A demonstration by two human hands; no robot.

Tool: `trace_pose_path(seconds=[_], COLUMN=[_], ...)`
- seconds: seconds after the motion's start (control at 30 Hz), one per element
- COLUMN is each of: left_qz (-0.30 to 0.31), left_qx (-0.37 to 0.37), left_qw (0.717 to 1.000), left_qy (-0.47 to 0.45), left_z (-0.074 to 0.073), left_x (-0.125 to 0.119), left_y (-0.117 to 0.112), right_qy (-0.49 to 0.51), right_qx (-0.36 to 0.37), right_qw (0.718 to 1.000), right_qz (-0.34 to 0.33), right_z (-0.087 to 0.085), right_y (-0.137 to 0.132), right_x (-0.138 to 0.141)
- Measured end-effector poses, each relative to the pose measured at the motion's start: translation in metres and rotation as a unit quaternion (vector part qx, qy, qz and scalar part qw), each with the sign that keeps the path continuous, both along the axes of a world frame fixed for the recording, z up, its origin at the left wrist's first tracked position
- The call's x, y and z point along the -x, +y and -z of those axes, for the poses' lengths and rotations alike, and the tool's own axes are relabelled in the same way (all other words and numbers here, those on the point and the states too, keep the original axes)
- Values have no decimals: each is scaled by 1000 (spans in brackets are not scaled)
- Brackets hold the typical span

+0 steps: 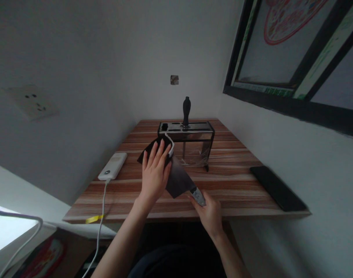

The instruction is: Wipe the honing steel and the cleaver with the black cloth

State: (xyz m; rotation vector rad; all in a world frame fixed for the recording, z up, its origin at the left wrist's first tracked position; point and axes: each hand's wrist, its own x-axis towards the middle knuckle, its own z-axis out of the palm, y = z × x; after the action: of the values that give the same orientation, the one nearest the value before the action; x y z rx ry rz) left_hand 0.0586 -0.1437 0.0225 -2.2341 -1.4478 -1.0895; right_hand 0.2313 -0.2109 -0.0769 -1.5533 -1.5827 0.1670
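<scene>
Left hand (154, 173) lies flat, palm down, fingers apart and pointing away from the person. It rests on a dark cloth (151, 148), which sits over the far end of the cleaver (180, 180). Cloth has a white edge that shows just past the fingertips.

Right hand (210, 214) is wrapped tight round the cleaver's handle, near the front edge of the worktop (237, 162). Only the top of the handle shows above the fist. The blade runs from that hand up and left, under the left hand, broad dark side facing up. Can't tell whether the blade lies on the wood or is held just above it.

Cleaver is mid-worktop, just in front of the knife rack (184, 133). Rack is metal-topped with clear sides, and one black-handled knife (186, 110) stands upright in it.

Power bank (113, 166) sits left of the left hand, near but apart. Its white cable (102, 210) drops over the front edge, with a yellow tag (93, 219) on it at the lip. Black phone (276, 187) lies flat at the right edge, well apart from both hands.

Socket (33, 101) is on the left wall, window (295, 50) on the right wall.
</scene>
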Motion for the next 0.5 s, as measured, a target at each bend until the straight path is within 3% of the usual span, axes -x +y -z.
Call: trace_pose_path(seconds=[0.13,0.27,0.4,0.5], left_qz=[13,54,40,-1], left_qx=[-10,55,110,88], left_qw=[999,989,943,929], left_qy=[-35,-126,-311,-360], left_z=[-14,-22,-17,-5], left_x=[14,34,65,88], left_y=[17,34,45,45], right_qy=[-5,-2,9,6], right_qx=[10,34,46,45], right_qw=[1000,999,999,999], right_qz=[1,-8,-19,-18], right_z=[0,-1,-2,-2], right_y=[1,3,4,4], right_x=[0,1,1,1])
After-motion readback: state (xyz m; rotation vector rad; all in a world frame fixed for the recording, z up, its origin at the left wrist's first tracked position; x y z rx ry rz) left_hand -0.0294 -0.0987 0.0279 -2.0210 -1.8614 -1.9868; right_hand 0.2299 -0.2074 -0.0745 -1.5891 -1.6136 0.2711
